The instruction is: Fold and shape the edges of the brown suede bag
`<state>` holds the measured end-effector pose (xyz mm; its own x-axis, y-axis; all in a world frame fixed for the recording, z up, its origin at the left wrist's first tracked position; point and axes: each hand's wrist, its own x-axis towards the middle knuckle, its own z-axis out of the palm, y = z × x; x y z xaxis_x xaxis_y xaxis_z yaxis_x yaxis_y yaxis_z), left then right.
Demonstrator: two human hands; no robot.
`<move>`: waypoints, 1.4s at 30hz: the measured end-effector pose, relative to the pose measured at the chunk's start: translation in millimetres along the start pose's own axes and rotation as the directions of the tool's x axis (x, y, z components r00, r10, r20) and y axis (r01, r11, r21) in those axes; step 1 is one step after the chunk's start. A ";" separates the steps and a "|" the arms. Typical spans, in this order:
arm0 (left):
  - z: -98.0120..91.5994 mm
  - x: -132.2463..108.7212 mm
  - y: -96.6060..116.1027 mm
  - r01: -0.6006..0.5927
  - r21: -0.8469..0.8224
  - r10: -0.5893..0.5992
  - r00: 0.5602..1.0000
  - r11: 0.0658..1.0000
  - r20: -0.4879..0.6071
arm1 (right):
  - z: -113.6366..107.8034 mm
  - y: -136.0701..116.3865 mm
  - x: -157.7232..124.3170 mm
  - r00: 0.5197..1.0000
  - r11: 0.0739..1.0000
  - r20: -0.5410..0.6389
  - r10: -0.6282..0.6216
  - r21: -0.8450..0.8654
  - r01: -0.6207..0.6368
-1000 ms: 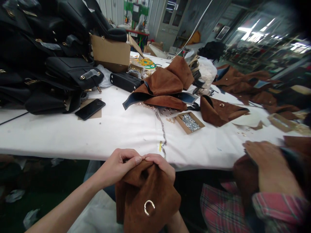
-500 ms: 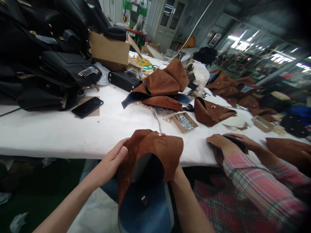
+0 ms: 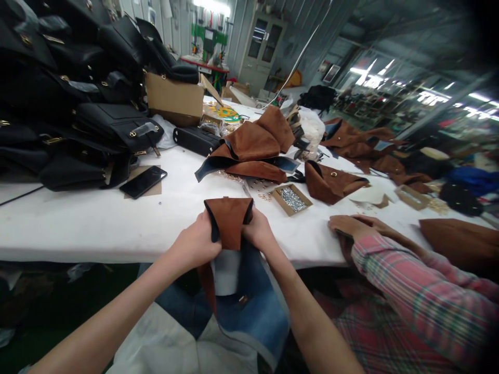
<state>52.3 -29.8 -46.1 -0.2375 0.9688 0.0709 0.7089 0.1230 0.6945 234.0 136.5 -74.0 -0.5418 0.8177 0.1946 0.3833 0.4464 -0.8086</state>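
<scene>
Between my hands is a brown suede bag piece [image 3: 229,221] with a blue inner side, held up at the table's front edge. My left hand [image 3: 198,241] is closed around its left edge, and my right hand [image 3: 256,228] grips the right edge. A tapered brown section folds over between them. Below, the blue lining hangs open over my lap, with a small metal fitting on it. Some of my fingers are hidden behind the suede.
Black bags [image 3: 113,124] are piled on the left near a phone [image 3: 144,182]. Ahead lie more brown suede pieces [image 3: 253,140] and a small box of silver rivets [image 3: 292,200]. At the right, a co-worker's plaid sleeve [image 3: 409,265] and hands [image 3: 353,226] work at the same white table [image 3: 78,223].
The bag piece has been turned and folded, so its tapered brown section now faces me. Both hands have moved to grip its sides. The co-worker's hands have shifted slightly.
</scene>
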 end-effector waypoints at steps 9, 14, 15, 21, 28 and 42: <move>-7.9 22.9 29.5 0.092 0.355 -0.157 0.975 0.930 0.156 | -17.7 -34.4 17.9 0.941 0.940 -0.242 -0.235 -0.303 0.157; -2.0 35.2 27.1 0.085 0.399 -0.160 0.974 0.913 0.158 | -15.8 -37.8 22.4 0.945 0.956 -0.272 -0.181 -0.275 0.104; 1.7 36.7 26.1 0.083 0.408 -0.158 0.975 0.909 0.155 | -13.2 -36.6 22.4 0.953 0.950 -0.258 -0.161 -0.301 0.080; 27.1 49.2 20.4 0.072 0.474 -0.125 0.989 0.878 0.081 | -17.9 -45.5 25.8 0.981 0.935 -0.100 -0.165 -0.333 0.124; 11.6 77.9 6.0 0.132 0.437 -0.186 0.979 0.890 0.081 | -91.3 -27.8 50.8 0.979 0.985 0.164 -0.123 0.143 0.099; -12.8 93.9 4.0 0.222 0.235 -0.264 0.950 0.946 0.165 | -174.2 109.7 115.5 0.752 0.478 -0.426 0.503 -0.589 -0.652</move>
<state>24.3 58.9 -27.5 -0.3033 0.9236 -0.2344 0.7739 0.3823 0.5049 343.8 343.3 -43.5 0.1037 0.9943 -0.0238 0.9767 -0.1063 -0.1863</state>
